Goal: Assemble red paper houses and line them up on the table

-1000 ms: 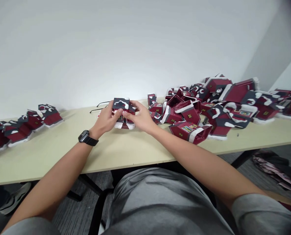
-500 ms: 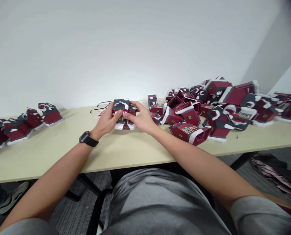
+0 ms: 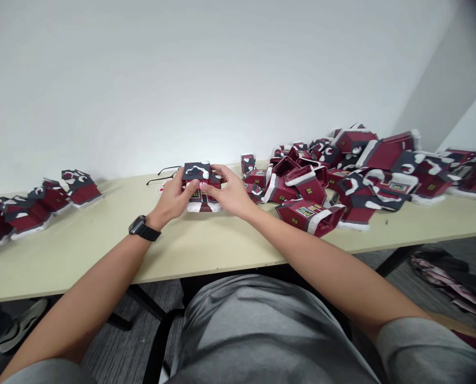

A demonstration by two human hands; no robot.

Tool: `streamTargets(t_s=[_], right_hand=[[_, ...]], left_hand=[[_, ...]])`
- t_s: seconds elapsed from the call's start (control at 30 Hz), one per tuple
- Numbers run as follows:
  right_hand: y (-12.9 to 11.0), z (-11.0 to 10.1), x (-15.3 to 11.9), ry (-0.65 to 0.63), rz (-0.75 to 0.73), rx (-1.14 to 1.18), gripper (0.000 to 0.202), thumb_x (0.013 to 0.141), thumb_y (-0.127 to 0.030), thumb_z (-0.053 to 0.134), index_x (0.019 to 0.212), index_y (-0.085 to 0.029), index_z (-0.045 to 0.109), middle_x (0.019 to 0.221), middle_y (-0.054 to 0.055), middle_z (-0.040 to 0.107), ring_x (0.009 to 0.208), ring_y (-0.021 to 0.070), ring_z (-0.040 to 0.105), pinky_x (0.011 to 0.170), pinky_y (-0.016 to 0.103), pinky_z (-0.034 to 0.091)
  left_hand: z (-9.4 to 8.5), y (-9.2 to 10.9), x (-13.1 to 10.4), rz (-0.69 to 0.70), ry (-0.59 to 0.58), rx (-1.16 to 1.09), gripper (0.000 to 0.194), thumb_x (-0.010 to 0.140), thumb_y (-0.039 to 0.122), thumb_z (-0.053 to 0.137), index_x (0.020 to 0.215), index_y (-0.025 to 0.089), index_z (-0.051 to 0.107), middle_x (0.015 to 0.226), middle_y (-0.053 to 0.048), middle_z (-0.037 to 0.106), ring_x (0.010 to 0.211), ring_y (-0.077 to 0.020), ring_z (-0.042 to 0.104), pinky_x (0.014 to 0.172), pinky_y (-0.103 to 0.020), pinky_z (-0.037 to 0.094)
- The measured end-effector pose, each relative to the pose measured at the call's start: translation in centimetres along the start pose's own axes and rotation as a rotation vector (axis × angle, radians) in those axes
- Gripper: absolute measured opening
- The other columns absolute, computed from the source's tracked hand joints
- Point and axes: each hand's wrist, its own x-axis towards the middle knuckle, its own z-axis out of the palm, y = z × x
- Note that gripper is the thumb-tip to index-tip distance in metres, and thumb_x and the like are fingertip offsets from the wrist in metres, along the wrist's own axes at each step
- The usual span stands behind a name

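A small dark red model house (image 3: 198, 172) with a grey roof and white snow trim stands upright at the middle of the table, its front facing me. My left hand (image 3: 176, 197) grips its left side, with a black watch on the wrist. On the other side, my right hand (image 3: 230, 193) is closed around the house. Both thumbs press near the front, just under the roof edge; the fingers behind are partly hidden. A red and white piece (image 3: 161, 186) shows partly behind my left hand, too covered to name.
Black-framed glasses (image 3: 161, 176) lie behind my left hand. Several similar houses form a jumbled pile (image 3: 310, 192) on the right, some tipped over. More houses (image 3: 80, 188) stand in a row at the left. The pale table (image 3: 206, 250) backs onto a white wall.
The view has shifted very slightly. Both hands keep the same hold on the house, and nothing else has visibly moved.
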Motion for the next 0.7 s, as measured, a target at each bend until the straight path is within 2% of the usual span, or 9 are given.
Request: streamTargets(t_s=[0.7], right_hand=[[0.10,-0.09,0.04,0.003,0.007,-0.044,0.041,0.085,-0.031,0.079,0.123,-0.024,0.064,0.131,0.009,0.071,0.121,0.0250,0.067,0.110,0.045,0.050]], left_hand=[[0.02,0.37,-0.07,0.009,0.001,0.012,0.051,0.099,0.066,0.047,0.117,0.020,0.058,0.103,-0.008,0.073,0.084,-0.0216,0.066,0.071,-0.033,0.050]])
